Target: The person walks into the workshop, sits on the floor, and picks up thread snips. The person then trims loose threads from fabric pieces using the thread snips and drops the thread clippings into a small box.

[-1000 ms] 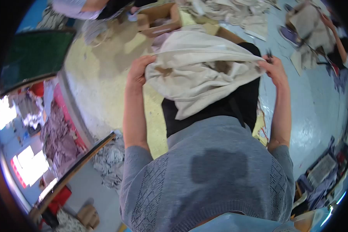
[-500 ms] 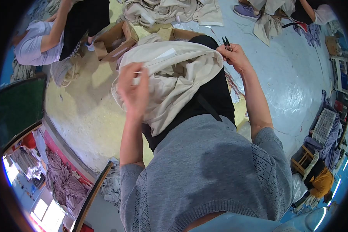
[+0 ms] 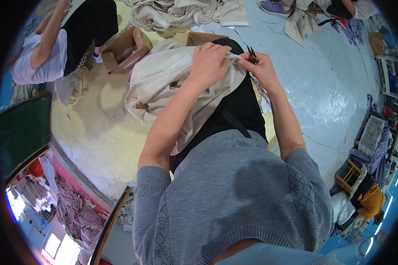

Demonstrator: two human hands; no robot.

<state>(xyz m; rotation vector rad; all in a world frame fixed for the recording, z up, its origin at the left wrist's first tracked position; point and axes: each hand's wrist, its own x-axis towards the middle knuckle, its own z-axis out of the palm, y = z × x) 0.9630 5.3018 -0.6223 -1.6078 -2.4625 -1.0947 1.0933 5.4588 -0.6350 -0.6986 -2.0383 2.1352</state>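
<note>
A beige garment (image 3: 157,81) lies bunched over the lap, its fabric in loose folds with a stitched edge along the top. My left hand (image 3: 209,65) is closed on that edge near its right end, the fingertips partly hidden by the cloth. Close beside it, my right hand (image 3: 262,70) pinches the corner of the same edge between thumb and finger. Small dark thread snips (image 3: 252,54) are held in the right hand too, blades pointing up and away from the cloth.
Cardboard boxes (image 3: 127,51) stand on the floor ahead. Beyond them lies a heap of beige garments (image 3: 177,13). A co-worker in a white top (image 3: 42,57) sits at the left, another person (image 3: 340,9) at the far right. A white crate (image 3: 371,134) is at right.
My left hand has moved right and away from the body, from over the garment's left part to its right edge, near my right hand. The right hand has shifted slightly left.
</note>
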